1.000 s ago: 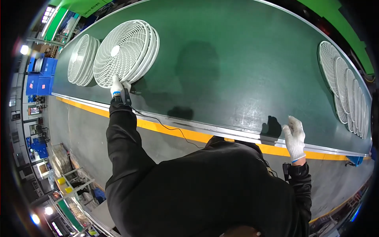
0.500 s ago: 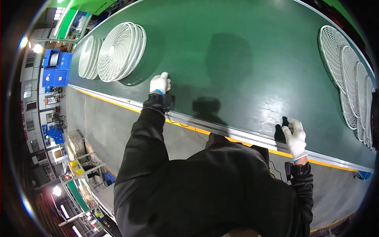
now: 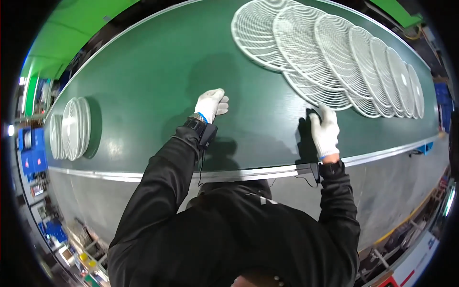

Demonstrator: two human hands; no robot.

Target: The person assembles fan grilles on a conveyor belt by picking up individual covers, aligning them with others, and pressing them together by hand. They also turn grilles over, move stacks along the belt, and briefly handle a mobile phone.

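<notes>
White wire fan guards [image 3: 330, 52] lie spread in an overlapping row on the green table [image 3: 153, 76], from the far middle to the right. My right hand [image 3: 326, 131], in a white glove, is at the near edge of this row. Its thumb and fingers are apart and hold nothing; I cannot tell whether the fingertips touch the lowest guard. My left hand [image 3: 212, 105], also gloved, hovers over the middle of the table with its fingers curled in and nothing in them. Two stacks of fan guards [image 3: 72, 129] stand at the far left.
A pale metal rail [image 3: 267, 173] runs along the table's near edge, between my body and the surface. Blue crates [image 3: 33, 150] stand beyond the left end. Green panels [image 3: 71, 28] rise behind the far side. Grey floor [image 3: 377, 177] lies on my side of the table.
My view has swung right, so the spread guards fill more of it and the left stacks sit farther off. My right hand has come close to the spread guards; my left hand stays empty.
</notes>
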